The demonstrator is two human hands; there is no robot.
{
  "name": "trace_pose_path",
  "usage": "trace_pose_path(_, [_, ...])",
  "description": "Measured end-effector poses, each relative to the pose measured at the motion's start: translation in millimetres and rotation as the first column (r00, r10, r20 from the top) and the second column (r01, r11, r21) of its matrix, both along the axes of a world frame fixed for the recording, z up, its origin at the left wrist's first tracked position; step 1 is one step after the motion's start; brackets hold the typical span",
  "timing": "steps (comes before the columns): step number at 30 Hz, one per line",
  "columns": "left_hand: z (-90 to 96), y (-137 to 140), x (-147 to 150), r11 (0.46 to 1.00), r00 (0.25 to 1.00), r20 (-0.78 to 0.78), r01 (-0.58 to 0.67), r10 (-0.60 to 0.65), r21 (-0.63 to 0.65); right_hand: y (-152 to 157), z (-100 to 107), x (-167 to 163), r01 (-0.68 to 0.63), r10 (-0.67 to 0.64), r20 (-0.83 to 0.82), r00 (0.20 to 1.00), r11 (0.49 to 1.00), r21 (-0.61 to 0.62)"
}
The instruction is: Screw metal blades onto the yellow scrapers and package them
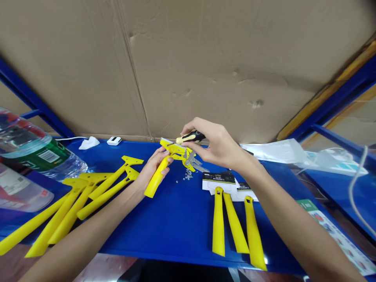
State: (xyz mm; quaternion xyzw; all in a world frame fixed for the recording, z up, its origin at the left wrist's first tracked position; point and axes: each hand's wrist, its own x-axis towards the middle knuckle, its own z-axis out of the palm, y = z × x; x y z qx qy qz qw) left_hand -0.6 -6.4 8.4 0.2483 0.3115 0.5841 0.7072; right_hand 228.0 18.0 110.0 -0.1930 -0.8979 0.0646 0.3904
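- Screwdriver (190,137) gripped in right hand (214,144), tip at head of yellow tool (155,183).
- Left hand (155,163) grasping that tool over blue tabletop (167,231).
- Three yellow handles (235,223) lying at the tabletop's right.

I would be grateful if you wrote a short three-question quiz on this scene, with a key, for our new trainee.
1. Which hand holds the black-and-cream screwdriver?
2. True or false: the left hand grips a yellow tool.
3. How many yellow handles lie beside the printed cards, at the right of the picture?
A) Two
B) Three
C) Six

Key:
1. The right hand.
2. True.
3. B.
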Motion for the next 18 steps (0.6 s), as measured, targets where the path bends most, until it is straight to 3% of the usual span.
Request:
trace_pose_path(4, [-1.3, 0.6, 1.7, 1.000, 1.000, -0.023, -0.001, 0.001, -0.009, 1.7, -0.5, 0.7, 0.077, -0.078, -0.032, 0.996, 0.997, -0.010])
trace_pose_path(10, [0.1, 0.2, 2.8, 1.000, 0.999, -0.046, -0.004, 0.003, -0.010, 0.5, 3.7, 3.1, -0.018, 0.018, -0.029, 0.999, 1.000, -0.017])
trace_pose_path(18, [-2.1, 0.4, 3.1, 0.999, 0.998, -0.058, -0.024, 0.022, -0.035, 2.0, -0.3, 0.2, 0.028, -0.028, -0.008, 1.000, 0.998, 0.052])
